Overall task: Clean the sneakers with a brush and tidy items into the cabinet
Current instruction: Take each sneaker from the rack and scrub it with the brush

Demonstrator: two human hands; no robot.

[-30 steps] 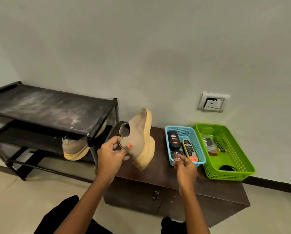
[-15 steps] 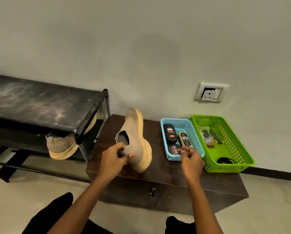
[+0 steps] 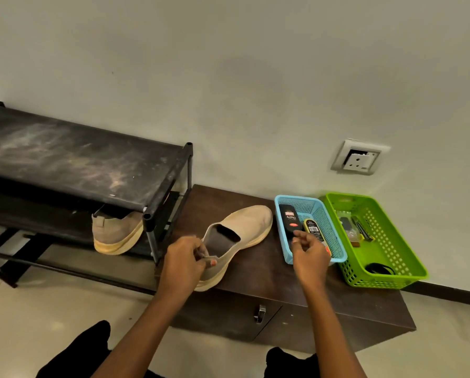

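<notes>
- Where the wall meets the floor at the left, a black shoe rack (image 3: 72, 159) stands with a dusty top shelf. Its right posts are just beside the cabinet's left end.
- The low brown cabinet (image 3: 283, 331) has its doors closed, and its top surface (image 3: 258, 271) carries the sneaker and both baskets.
- A green basket (image 3: 378, 282) sits at the right end, touching the blue one. It holds small dark items I cannot make out.
- A blue basket (image 3: 310, 204) stands between the sneaker and the green basket.
- One beige sneaker (image 3: 251, 222) lies sole-down on the surface, its toe far and just beside the blue basket.
- The second sneaker (image 3: 119, 233) rests on the rack's lower shelf, partly hidden behind a post.
- The left hand (image 3: 183, 261) has its fingers curled, pinching the sneaker's heel collar and covering the heel.
- The right hand (image 3: 310, 255) hangs over the blue basket's near end and blocks its contents. The fingers are curled with the tips close together, but I cannot tell whether they pinch anything.
- A black bottle (image 3: 289, 218) and a yellow-edged tube (image 3: 311, 227) lie side by side in the blue basket.
</notes>
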